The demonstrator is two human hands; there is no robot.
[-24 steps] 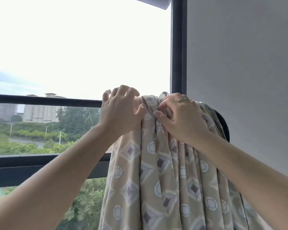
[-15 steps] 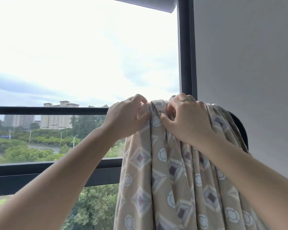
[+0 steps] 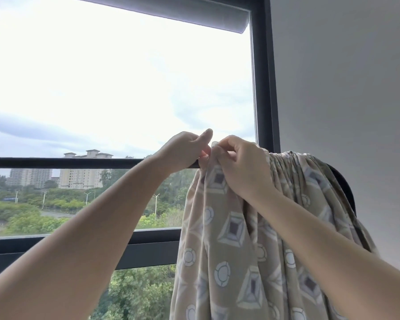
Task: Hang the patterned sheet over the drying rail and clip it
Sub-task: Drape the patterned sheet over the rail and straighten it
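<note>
Both hands point(image 3: 217, 158) now pinching sheet point(image 3: 236, 239) edge

The left hand point(image 3: 183, 150) has closed on the sheet's point(image 3: 236, 239) left edge.

A dark-framed window point(image 3: 263, 88) shows overcast sky, pale apartment blocks point(image 3: 79, 174) and trees, beside a plain grey wall point(image 3: 344, 88)

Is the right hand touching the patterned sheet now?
Touching: the head view shows the right hand pinching the top edge of the patterned sheet at the rail.
</note>
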